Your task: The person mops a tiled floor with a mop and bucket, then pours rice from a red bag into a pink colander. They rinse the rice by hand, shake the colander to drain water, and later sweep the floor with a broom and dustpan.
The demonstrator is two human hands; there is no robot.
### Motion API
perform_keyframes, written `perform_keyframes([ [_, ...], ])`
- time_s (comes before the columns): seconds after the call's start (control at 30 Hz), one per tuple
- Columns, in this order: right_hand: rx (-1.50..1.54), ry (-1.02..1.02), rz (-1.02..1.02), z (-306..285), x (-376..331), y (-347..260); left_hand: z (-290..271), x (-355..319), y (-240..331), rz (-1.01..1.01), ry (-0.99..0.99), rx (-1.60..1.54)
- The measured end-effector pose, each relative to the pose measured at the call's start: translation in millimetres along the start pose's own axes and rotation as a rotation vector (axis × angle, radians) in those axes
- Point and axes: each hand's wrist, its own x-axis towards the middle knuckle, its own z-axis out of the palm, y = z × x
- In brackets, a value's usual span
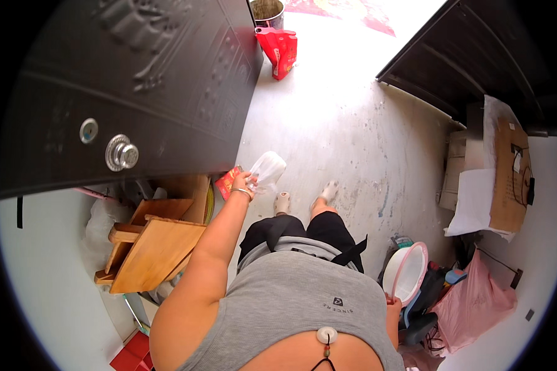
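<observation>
The left hand [242, 184] grips a clear plastic bottle [267, 170] just beside the dark door [136, 86], tipped outward. The right hand [391, 302], far from the door, pinches a white basin [405, 271] by its rim.

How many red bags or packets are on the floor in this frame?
2: a red bag by the door's far edge, near a metal bucket, and a red packet beside the left hand. Others may be hidden.

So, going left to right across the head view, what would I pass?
Door knob → wooden stool → left hand holding a clear bottle → white basin held by the right hand → pink bag → cardboard.
</observation>
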Motion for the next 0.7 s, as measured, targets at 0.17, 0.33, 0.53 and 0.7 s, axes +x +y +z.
perform_keyframes([
  [0.17, 0.19, 0.067, 0.204, 70.0, 99.4, -50.3, 85.5, 26.6, 19.9, 0.059, 0.072, -0.027],
  [0.33, 0.094, -0.001, 0.193, 271.7, 72.7, -163.2, 111.7, 24.7, 28.2, 0.114, 0.192, -0.028],
  [0.53, -0.122, -0.309, 0.039, 493.0, 24.5, -320.4, 197.8, 41.7, 12.3, 0.125, 0.278, -0.045],
  [0.7, -0.197, -0.553, 0.075, 644.4, -32.3, -387.5, 253.3, 82.0, 10.0, 0.102, 0.347, -0.074],
])
